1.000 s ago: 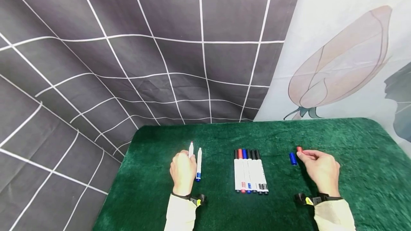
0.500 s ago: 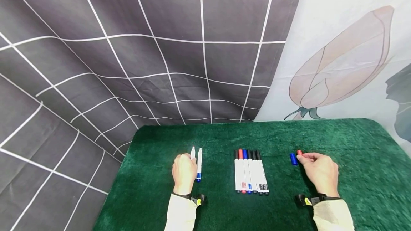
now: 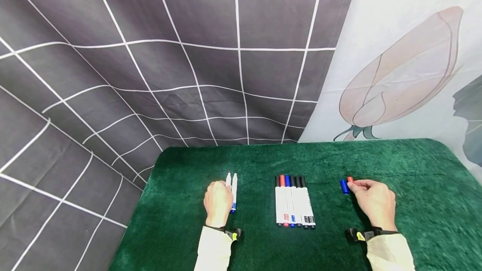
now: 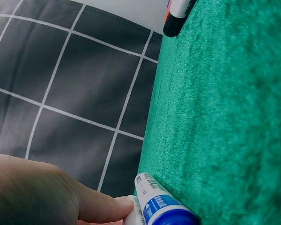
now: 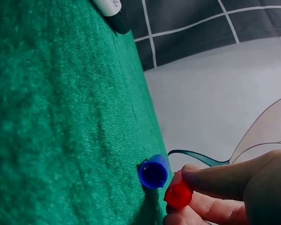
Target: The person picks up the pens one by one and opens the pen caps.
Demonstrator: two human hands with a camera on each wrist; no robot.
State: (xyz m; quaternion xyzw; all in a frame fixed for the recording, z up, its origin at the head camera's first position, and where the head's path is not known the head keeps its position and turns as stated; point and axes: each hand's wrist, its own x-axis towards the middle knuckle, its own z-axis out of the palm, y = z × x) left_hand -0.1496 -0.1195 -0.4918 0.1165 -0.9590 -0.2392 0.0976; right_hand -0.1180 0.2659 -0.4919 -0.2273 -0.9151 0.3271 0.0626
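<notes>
Fingers (image 5: 220, 208) on red cap (image 5: 179, 195), table-edge (image 3: 357, 141) well beyond

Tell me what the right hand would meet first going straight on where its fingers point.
Probably the blue cap, just left of the red cap that the right hand pinches. Depth between the caps is unclear, so it might only graze past.

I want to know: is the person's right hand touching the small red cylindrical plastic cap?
Touching. The right wrist view shows it plainly: the right hand holds the small red cylindrical plastic cap, its thumb against the cap's side without a gap.
</notes>
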